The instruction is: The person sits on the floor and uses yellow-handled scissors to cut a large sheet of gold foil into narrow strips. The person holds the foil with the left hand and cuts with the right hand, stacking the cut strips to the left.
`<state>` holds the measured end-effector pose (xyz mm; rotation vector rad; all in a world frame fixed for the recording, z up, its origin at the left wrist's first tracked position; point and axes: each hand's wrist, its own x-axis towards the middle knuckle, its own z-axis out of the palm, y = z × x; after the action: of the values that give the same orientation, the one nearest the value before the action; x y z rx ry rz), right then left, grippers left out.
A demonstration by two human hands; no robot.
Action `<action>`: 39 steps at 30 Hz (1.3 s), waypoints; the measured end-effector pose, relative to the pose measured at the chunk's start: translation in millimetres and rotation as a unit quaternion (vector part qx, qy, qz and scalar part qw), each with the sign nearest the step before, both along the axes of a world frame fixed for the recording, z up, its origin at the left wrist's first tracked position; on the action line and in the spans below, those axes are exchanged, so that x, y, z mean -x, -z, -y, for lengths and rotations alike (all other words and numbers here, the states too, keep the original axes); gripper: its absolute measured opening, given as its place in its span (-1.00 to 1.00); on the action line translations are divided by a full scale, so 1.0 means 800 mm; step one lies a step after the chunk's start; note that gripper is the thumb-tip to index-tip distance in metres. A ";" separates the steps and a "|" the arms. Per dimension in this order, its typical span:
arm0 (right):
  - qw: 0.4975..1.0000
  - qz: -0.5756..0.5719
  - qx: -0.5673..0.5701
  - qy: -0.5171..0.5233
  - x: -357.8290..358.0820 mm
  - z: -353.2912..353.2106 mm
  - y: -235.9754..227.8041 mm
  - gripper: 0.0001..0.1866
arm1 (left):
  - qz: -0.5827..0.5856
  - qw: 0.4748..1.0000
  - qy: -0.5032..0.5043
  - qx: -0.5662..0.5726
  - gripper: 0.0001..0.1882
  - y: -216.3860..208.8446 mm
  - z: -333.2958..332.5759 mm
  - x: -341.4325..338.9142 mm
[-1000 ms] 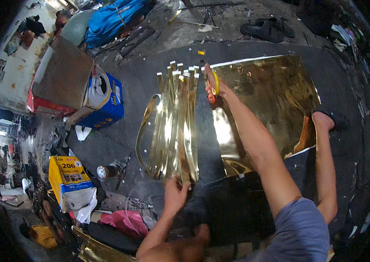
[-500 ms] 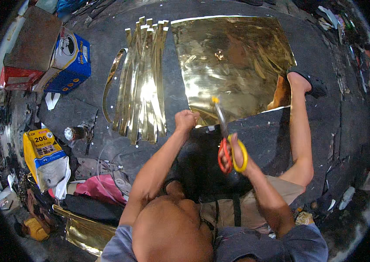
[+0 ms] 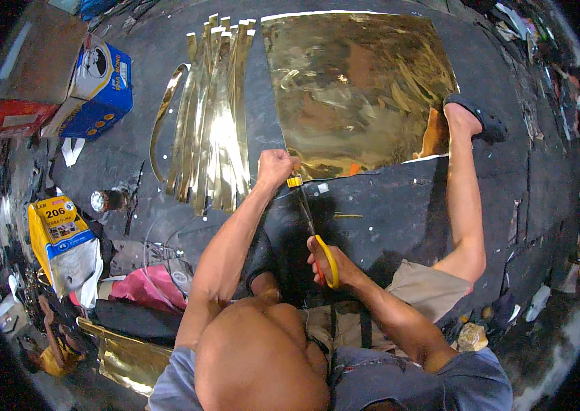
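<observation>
A gold reflective sheet point(image 3: 362, 75) lies flat on the dark floor in front of me. At its near left corner my left hand point(image 3: 276, 168) is closed, pinching the edge. My right hand point(image 3: 334, 264) grips scissors point(image 3: 307, 216) by their red and yellow handles. The blades point up and left, with a yellow wrapping point(image 3: 295, 181) near the tips, just below my left hand and next to the sheet's corner. Several long gold strips point(image 3: 218, 123) with white ends lie side by side to the left of the sheet. One strip point(image 3: 160, 130) curls into a loop beside them.
Cardboard boxes point(image 3: 102, 85) stand at the far left. A yellow and white bag point(image 3: 64, 240) and a clear glass jar point(image 3: 102, 201) sit nearer. My foot in a dark shoe point(image 3: 471, 116) touches the sheet's right edge. Another person point(image 3: 60, 356) is at the lower left.
My right hand has brought the scissors leftward and down, so their tips now sit beside my left hand. The whole view has shifted slightly; my left hand stays at the sheet's corner.
</observation>
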<state>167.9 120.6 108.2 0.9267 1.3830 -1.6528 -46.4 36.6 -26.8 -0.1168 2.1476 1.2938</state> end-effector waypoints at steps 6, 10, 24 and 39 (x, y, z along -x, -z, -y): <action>0.999 -0.002 -0.018 0.032 0.003 -0.006 0.018 -0.07 | -0.012 1.000 0.005 0.025 -0.69 -0.007 -0.002 0.001; 0.999 -0.025 -0.008 0.036 0.009 -0.016 0.045 -0.05 | 0.008 0.999 -0.036 -0.037 -0.69 0.010 0.004 -0.007; 0.996 -0.071 -0.018 0.041 0.024 -0.026 0.065 -0.10 | -0.012 0.999 0.038 -0.030 -0.75 -0.025 0.011 -0.073; 0.986 -0.121 -0.116 -0.008 0.033 -0.019 0.077 -0.13 | 0.096 0.983 -0.061 -0.146 -0.81 -0.061 0.006 -0.078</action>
<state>141.8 135.8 46.4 0.8620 1.7733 -1.6590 16.1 32.0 22.1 -0.2436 1.7917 1.5860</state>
